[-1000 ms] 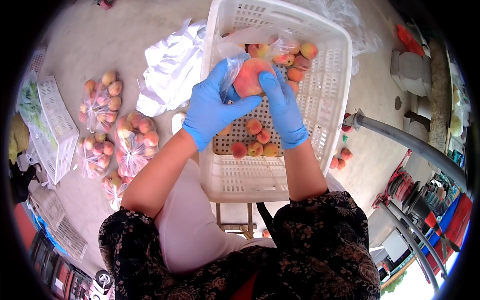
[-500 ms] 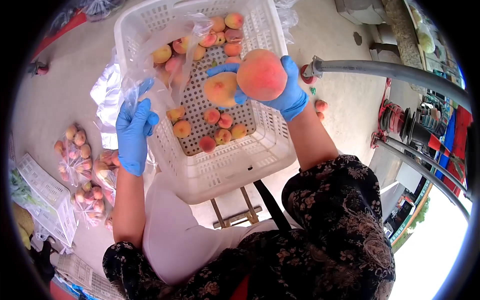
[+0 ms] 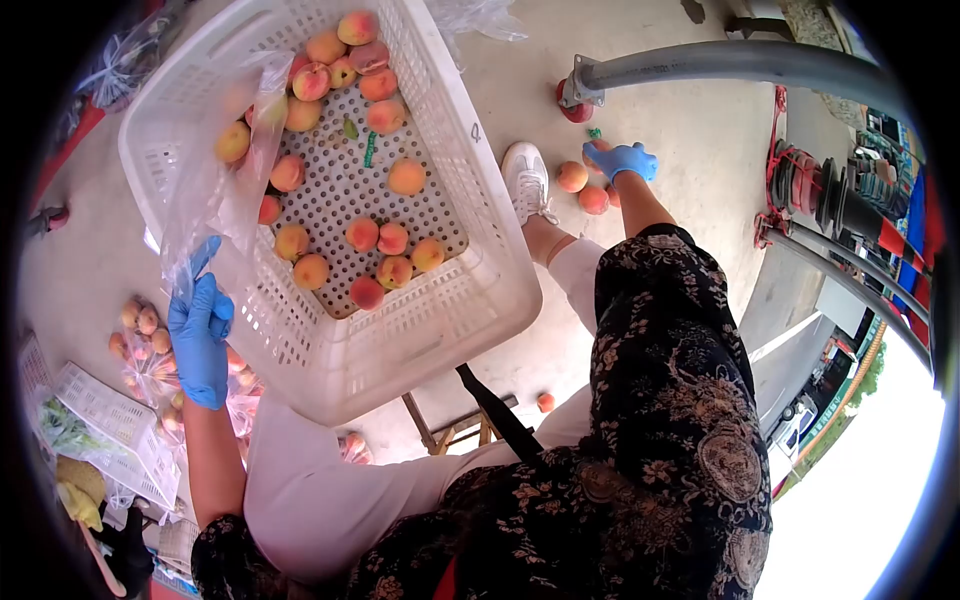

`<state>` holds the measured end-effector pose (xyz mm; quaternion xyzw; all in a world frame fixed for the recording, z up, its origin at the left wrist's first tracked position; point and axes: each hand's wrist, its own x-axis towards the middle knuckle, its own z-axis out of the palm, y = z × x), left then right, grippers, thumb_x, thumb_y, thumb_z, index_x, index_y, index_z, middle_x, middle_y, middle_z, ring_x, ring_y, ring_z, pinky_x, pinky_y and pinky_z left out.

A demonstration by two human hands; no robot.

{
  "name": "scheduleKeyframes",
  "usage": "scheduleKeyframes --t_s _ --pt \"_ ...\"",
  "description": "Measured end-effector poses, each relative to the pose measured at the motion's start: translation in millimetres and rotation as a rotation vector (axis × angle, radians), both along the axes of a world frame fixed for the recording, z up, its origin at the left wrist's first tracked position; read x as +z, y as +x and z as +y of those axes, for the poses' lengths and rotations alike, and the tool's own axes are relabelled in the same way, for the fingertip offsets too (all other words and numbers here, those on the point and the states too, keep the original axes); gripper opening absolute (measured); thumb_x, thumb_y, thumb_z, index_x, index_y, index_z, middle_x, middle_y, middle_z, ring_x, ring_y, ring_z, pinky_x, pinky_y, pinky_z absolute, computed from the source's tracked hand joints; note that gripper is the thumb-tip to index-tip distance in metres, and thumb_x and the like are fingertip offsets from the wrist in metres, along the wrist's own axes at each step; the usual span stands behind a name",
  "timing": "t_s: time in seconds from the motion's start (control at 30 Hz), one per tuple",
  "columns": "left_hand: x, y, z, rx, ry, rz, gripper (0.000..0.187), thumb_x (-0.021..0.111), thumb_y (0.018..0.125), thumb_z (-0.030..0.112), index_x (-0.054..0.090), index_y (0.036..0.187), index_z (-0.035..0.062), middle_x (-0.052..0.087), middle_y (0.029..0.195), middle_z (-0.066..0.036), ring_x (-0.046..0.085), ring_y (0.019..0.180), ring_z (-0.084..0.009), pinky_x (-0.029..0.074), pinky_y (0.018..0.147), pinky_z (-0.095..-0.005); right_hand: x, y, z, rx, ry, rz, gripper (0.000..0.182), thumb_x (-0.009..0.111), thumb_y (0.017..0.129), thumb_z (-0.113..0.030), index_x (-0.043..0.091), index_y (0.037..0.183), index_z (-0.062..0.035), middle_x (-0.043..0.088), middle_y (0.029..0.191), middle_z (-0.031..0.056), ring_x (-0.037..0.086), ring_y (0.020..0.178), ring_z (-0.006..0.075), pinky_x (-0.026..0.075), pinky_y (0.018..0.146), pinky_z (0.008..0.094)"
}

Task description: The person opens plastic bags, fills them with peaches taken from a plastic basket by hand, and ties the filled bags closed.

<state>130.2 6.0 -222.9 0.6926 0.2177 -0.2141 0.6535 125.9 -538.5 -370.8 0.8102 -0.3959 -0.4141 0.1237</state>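
Note:
My left hand (image 3: 201, 335), in a blue glove, is closed on the edge of a clear plastic bag (image 3: 215, 215), which hangs inside the left of a white crate (image 3: 390, 375). Peaches (image 3: 407, 177) lie scattered on the crate's perforated bottom, and some show behind the bag. Out to the right, my right hand (image 3: 628, 160), also gloved in blue, reaches low over the floor. Its fingers curl over a peach (image 3: 597, 147), partly hidden by them. Just below that hand, several other peaches (image 3: 572, 177) rest on the floor.
A white shoe (image 3: 527, 180) stands between the crate and the floor peaches. Beyond them is a grey metal pole (image 3: 720, 68) with a red foot. Bagged peaches (image 3: 150, 345) and a white printed carton (image 3: 115, 425) lie at the left. Another peach (image 3: 545, 401) sits near the stool.
My right hand has moved from above the crate down to the floor at the right. The two peaches it held have left the crate area; more peaches show on the floor there.

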Motion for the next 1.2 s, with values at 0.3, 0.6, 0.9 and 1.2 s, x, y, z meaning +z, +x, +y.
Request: scheduleKeyframes --t_s 0.3,0.6,0.9,1.2 --pt "-1.9 13.1 6.5 0.086 -0.105 -0.043 0.038 0.047 0.091 0.016 0.045 0.126 0.0003 0.033 0.060 0.008 0.025 0.049 -0.0019 0.021 0.046 -0.0168 -20.8 -3.4 -37.2 0.384 -0.009 0.100 0.067 0.065 0.061 -0.059 0.062 0.111 -0.0133 0.042 0.126 0.0078 0.043 0.111 0.0375 0.041 0.087 0.0416" --pt "24.3 9.3 18.4 0.201 -0.441 -0.300 0.051 0.044 0.092 0.017 0.025 0.137 0.0023 0.034 0.058 0.005 0.026 0.047 -0.0039 0.022 0.047 -0.0185 195.2 54.1 90.8 0.047 1.628 -0.296 0.014 0.067 0.070 -0.011 0.069 0.080 -0.0014 0.056 0.114 0.0146 0.056 0.098 0.0178 0.046 0.080 0.0290" --pt "34.4 -4.8 35.5 0.154 -0.381 -0.149 0.043 0.048 0.090 0.016 0.040 0.132 0.0090 0.051 0.060 0.003 0.037 0.047 -0.0023 0.026 0.043 -0.0168 74.9 124.2 409.0 0.522 1.640 -0.751 0.018 0.059 0.082 -0.018 0.069 0.091 -0.0063 0.051 0.120 0.0072 0.047 0.111 0.0157 0.036 0.095 0.0290" --pt "13.0 -4.5 70.2 0.204 -0.597 -0.141 0.041 0.044 0.091 0.015 0.040 0.131 0.0043 0.048 0.060 0.002 0.029 0.045 -0.0038 0.026 0.045 -0.0176 -29.7 33.1 323.6 0.500 0.759 -0.163 0.067 0.070 0.063 -0.051 0.058 0.113 -0.0096 0.042 0.126 0.0161 0.035 0.119 0.0368 0.037 0.095 0.0376"
